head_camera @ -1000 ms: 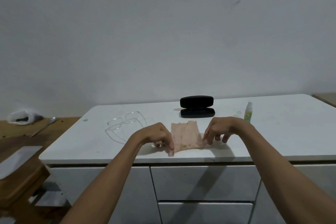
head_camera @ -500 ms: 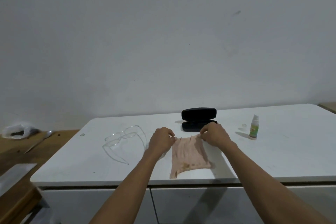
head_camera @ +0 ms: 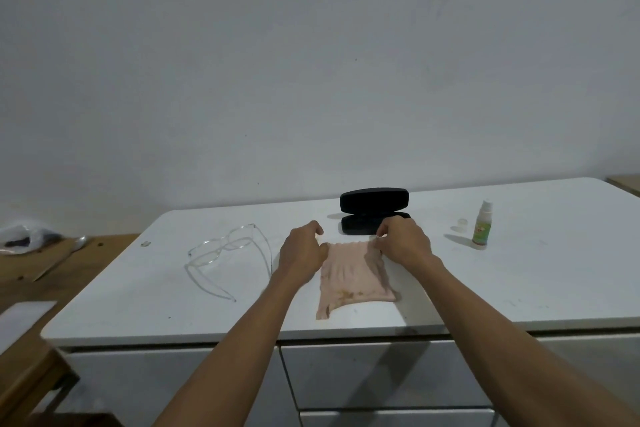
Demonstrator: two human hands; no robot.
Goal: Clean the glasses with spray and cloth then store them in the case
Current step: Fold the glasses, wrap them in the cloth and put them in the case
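Observation:
A pink cloth (head_camera: 353,276) with brownish stains lies flat on the white counter (head_camera: 519,281). My left hand (head_camera: 301,253) pinches its far left corner and my right hand (head_camera: 403,241) pinches its far right corner. Clear-framed glasses (head_camera: 225,248) rest on the counter to the left, arms unfolded, apart from my hands. A black glasses case (head_camera: 374,210) stands open just behind the cloth. To the right stands a small spray bottle (head_camera: 481,229) with a green label, its clear cap (head_camera: 462,224) lying beside it.
White drawers (head_camera: 381,374) run below the counter edge. A lower wooden surface (head_camera: 41,270) at left holds a plastic bag (head_camera: 24,236), a spoon and a white board. A plain wall rises behind.
Both hands moved from the cloth's near edge to its far corners, and the cloth now lies spread out longer toward me. The view tilted slightly.

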